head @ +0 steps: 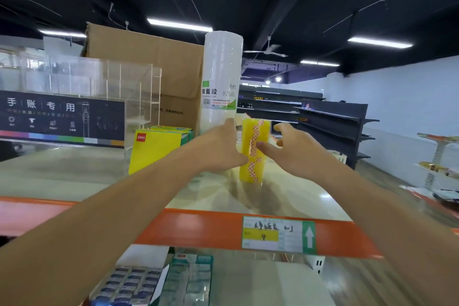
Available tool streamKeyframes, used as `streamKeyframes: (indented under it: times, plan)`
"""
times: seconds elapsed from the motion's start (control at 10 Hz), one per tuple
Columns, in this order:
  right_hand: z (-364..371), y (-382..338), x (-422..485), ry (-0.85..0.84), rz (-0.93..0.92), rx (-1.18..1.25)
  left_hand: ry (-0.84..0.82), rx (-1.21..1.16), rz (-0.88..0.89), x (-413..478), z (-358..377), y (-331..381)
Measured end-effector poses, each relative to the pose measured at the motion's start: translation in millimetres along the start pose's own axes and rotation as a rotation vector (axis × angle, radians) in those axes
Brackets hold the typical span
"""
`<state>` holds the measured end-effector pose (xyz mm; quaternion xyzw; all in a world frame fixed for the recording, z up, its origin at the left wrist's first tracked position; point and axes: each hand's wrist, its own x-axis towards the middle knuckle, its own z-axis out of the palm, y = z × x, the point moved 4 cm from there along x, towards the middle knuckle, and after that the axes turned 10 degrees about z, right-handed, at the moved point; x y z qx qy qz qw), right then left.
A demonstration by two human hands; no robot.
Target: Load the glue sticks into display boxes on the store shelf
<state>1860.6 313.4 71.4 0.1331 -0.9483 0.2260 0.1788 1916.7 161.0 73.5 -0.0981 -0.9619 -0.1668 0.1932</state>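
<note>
A tall yellow roll pack (255,154) with a red-and-white patterned strip stands upright on the top shelf board (74,176). My left hand (221,149) touches its left side, fingers loosely curled against it. My right hand (295,149) is just to its right, fingers spread, the thumb tip on the patterned strip. Neither hand wraps the pack. Yellow boxes (156,149) with a red logo stand to the left. No glue stick can be made out.
A tall white wrapped roll stack (221,82) stands right behind the yellow pack. A clear acrylic display stand (99,87) and a cardboard carton (154,62) are behind on the left. The orange shelf edge (211,231) carries a label; boxed goods (159,281) lie below.
</note>
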Motion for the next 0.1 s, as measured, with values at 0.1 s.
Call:
streamKeyframes:
  times: [0.1]
  plan:
    - [-8.1,-2.0,-9.5,0.054,-0.034,0.071,0.108,-0.003,0.039,-8.9,-8.5,3.2]
